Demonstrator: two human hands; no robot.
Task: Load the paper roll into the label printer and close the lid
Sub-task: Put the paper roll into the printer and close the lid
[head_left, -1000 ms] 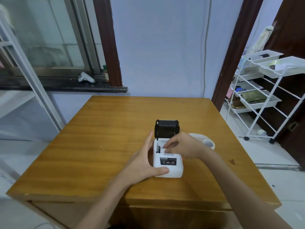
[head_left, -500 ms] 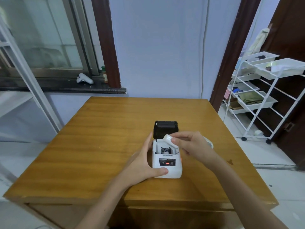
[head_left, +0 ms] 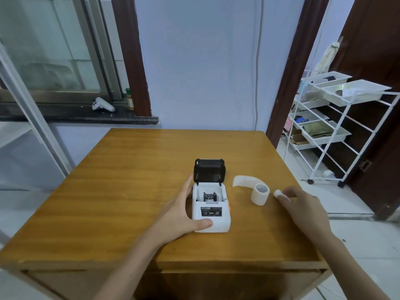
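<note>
The label printer (head_left: 211,210) sits mid-table (head_left: 129,169), lid (head_left: 209,171) up — the left hand (head_left: 181,215) clasps its left side. The paper roll (head_left: 260,194) rests just right; the right hand (head_left: 303,207) pinches a small white core (head_left: 277,193) beside it.

One label printer (head_left: 211,210), one paper roll (head_left: 259,194), one small white core (head_left: 277,193), two hands.
</note>
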